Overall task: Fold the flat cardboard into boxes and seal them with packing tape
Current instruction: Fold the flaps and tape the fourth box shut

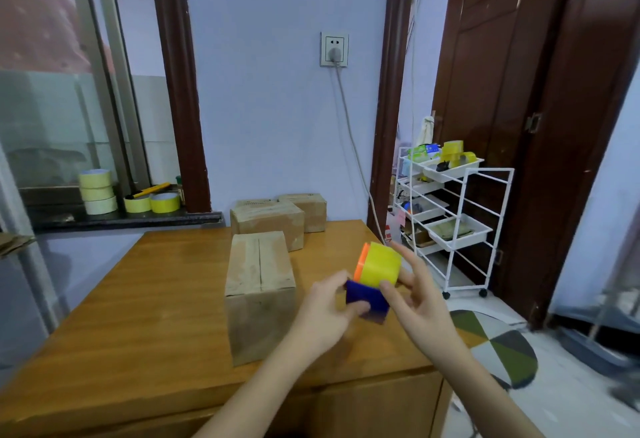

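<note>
Both hands hold the tape dispenser (pixel 372 282) above the tabletop (pixel 145 299): left hand (pixel 325 316) pinches its blue base, right hand (pixel 415 294) cups the yellow roll. The near box (pixel 259 285) looks closed, so this seems the taping step; next, find the tape's end and lay it along the seam

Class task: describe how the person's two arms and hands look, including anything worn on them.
Both forearms are bare up to the frame's edge, with no sleeves in view. The left hand and right hand wear no gloves, and no rings, watch or bracelets show.
</note>
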The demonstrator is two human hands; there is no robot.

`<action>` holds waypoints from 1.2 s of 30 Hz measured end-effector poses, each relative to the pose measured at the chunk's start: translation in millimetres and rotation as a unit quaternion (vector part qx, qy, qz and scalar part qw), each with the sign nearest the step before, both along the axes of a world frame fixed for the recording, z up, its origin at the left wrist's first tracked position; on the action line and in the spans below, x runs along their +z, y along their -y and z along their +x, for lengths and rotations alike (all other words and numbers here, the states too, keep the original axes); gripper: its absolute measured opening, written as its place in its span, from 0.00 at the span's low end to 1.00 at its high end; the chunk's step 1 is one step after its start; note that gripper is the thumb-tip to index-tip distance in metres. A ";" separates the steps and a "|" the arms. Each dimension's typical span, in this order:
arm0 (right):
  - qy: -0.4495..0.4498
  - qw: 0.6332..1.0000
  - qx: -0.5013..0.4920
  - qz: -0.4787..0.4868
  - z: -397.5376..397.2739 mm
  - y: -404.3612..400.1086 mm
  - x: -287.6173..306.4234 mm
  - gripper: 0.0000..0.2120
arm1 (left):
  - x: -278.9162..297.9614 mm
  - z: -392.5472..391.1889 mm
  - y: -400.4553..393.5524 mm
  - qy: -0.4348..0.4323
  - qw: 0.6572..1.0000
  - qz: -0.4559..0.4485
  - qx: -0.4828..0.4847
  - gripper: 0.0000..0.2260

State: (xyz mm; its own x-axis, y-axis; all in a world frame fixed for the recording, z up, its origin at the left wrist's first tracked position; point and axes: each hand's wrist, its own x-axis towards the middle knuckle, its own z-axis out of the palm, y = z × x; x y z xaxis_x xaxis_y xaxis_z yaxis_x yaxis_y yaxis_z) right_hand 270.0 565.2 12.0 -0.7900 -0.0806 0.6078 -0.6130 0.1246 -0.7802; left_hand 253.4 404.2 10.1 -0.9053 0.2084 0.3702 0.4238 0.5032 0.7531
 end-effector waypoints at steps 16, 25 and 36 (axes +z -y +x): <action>-0.157 0.949 0.041 0.270 13.1 50.6 24.0 0.35 | 75.4 27.3 34.2 0.171 0.935 0.266 -0.157 0.10; -0.090 0.995 -0.017 0.043 5.7 74.0 20.7 0.28 | 92.0 33.6 88.2 0.033 0.994 0.073 0.073 0.13; -0.118 0.983 -0.071 -0.118 3.8 116.4 24.6 0.26 | 37.7 53.5 95.3 0.265 0.892 0.366 0.025 0.15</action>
State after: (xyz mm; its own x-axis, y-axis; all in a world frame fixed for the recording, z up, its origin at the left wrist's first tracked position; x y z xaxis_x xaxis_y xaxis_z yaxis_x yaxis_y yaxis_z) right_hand 273.8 448.8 36.6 -0.6178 0.1864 0.7640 -0.7700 0.0540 -0.6358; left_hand 306.9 308.9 47.8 -0.9950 0.0404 -0.0915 -0.0977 -0.1960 0.9757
